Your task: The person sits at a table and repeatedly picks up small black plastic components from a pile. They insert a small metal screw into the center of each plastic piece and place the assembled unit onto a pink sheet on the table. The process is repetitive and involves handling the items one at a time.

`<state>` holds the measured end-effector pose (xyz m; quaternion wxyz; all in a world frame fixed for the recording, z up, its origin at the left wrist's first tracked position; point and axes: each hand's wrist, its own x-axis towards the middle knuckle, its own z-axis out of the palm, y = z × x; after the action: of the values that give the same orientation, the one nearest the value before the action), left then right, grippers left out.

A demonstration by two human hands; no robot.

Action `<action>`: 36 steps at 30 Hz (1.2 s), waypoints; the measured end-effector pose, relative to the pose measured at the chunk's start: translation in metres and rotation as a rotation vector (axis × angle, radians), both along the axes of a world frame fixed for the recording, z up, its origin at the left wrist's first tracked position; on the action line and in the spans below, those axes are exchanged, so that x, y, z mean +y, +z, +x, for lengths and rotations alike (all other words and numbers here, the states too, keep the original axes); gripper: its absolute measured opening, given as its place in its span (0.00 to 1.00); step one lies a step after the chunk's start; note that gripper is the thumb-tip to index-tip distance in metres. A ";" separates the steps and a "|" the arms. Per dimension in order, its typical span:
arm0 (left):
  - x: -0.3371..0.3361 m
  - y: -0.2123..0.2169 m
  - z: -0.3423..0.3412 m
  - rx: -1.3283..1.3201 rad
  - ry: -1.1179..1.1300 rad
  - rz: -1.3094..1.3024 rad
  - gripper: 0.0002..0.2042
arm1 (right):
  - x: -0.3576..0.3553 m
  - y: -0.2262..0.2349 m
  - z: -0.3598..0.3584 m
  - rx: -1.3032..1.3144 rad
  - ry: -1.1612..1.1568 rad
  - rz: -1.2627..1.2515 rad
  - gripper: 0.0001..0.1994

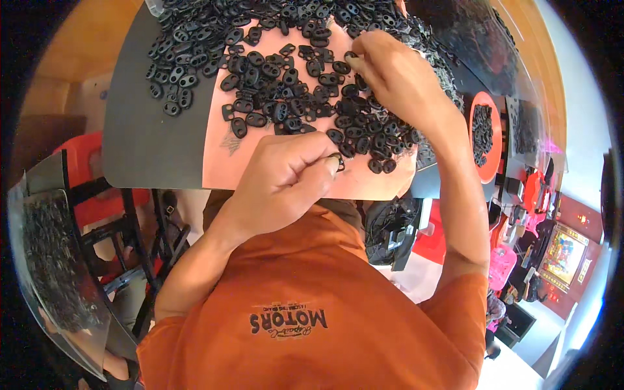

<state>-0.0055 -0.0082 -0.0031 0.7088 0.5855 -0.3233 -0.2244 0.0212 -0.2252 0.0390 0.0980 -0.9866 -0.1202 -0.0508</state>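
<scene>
A small black piece [338, 163] is pinched between the thumb and forefinger of the left hand [286, 175], just above the near part of the peach sheet [220, 170]; the other fingers are curled into the palm. The right hand [404, 77] is stretched over the far part of the sheet, with its thumb and forefinger drawn close together at a black oval piece [351, 56]; whether that piece is firmly gripped or only touched cannot be told. Many two-holed oval pieces [256, 119] are spread between and beyond the hands, with angular black pieces [227, 112] mixed among them; a denser heap [185, 62] is piled along the far side of the dark table [153, 146].

For clean handling, the right fingertips are best set on the outer rim of a single piece, so that neighbours in the pile are not dragged along; pieces lying apart are likely to be lifted more easily than those buried; the left pinch should be kept light but steady, with the holes left uncovered and the piece's facing easily seen; slipping seems the likelier fault, since little of so small a part can be held.
</scene>
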 end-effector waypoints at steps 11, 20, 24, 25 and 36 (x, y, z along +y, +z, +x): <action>0.001 -0.002 0.001 -0.015 -0.021 0.005 0.08 | -0.001 -0.009 0.015 -0.090 0.085 -0.044 0.08; 0.011 0.006 0.002 0.216 0.007 0.020 0.08 | 0.039 0.020 -0.050 0.329 0.008 0.605 0.03; 0.011 0.007 0.000 0.349 0.029 -0.091 0.09 | 0.057 0.012 -0.058 0.366 0.027 0.990 0.09; 0.011 0.003 0.002 0.354 0.020 -0.108 0.09 | 0.052 0.015 -0.058 0.456 0.038 1.099 0.10; 0.010 0.000 0.001 0.409 0.059 -0.103 0.09 | 0.064 -0.010 -0.084 0.148 -0.076 1.080 0.08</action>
<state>-0.0041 0.0022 -0.0035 0.7947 0.5000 -0.1666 -0.3010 -0.0627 -0.1610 0.0286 0.5969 -0.8006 -0.0341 -0.0393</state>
